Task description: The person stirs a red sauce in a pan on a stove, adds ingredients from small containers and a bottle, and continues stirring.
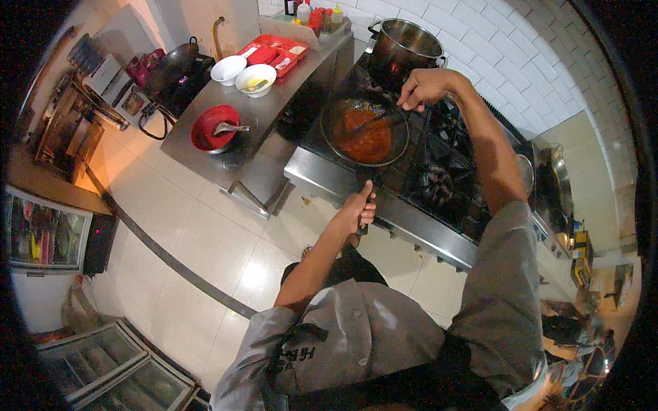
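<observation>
A frying pan (325,134) with a dark rim stands on the gas range, and a red-orange sauce (371,141) covers much of its inside. My left hand (361,208) is closed around the pan's black handle, thumb on top. Above the pan's right rim, my right hand (426,90) grips the end of a dark utensil (366,125) that slants down into the sauce. Its working end is too dark and blurred to name exactly.
Behind the pan stands a tall metal pot (406,46). On the steel counter (205,167) at left are a red bowl (201,128) with a spoon, white bowls (229,64), a red divided tray (293,59) and squeeze bottles (315,20). Bare burner grates (442,180) lie right.
</observation>
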A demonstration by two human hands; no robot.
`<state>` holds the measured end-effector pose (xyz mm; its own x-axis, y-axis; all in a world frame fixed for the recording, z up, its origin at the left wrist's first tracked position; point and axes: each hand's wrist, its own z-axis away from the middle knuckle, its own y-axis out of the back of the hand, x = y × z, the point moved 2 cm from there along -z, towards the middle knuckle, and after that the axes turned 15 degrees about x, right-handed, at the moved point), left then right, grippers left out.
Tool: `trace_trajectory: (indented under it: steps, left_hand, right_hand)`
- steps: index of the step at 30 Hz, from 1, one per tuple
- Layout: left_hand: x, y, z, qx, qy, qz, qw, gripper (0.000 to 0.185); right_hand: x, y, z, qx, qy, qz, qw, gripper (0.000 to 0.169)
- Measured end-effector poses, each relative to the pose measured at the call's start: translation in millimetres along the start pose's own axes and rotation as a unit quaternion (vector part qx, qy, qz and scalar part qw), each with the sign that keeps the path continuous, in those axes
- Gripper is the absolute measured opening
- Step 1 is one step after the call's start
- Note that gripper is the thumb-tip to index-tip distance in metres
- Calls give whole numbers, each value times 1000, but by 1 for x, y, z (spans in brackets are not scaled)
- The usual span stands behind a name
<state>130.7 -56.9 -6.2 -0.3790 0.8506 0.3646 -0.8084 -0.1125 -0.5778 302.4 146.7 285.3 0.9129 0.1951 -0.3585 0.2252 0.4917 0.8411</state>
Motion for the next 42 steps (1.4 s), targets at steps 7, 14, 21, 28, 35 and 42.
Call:
trace_trajectory:
  steps: [7,14,21,28,35,42]
  left_hand:
    - [0,-4,-1,8,0,-2,1000,46]
    - [-4,0,-14,-21,1,39,999,43]
    - [-3,-6,-3,-5,-15,31,999,42]
    - [-2,-4,-6,-15,-12,40,999,43]
    - [0,-6,1,17,-14,9,1000,43]
    - [-1,-5,-3,18,-24,11,999,44]
  right_hand:
    - [-24,28,46,7,-12,116,993,35]
    - [-45,12,62,-56,-121,140,981,30]
    - [-19,15,42,14,4,97,995,28]
    - [-4,16,44,-38,-109,80,990,28]
    - [10,40,44,-34,-80,133,987,28]
    - [12,21,28,33,-38,220,974,29]
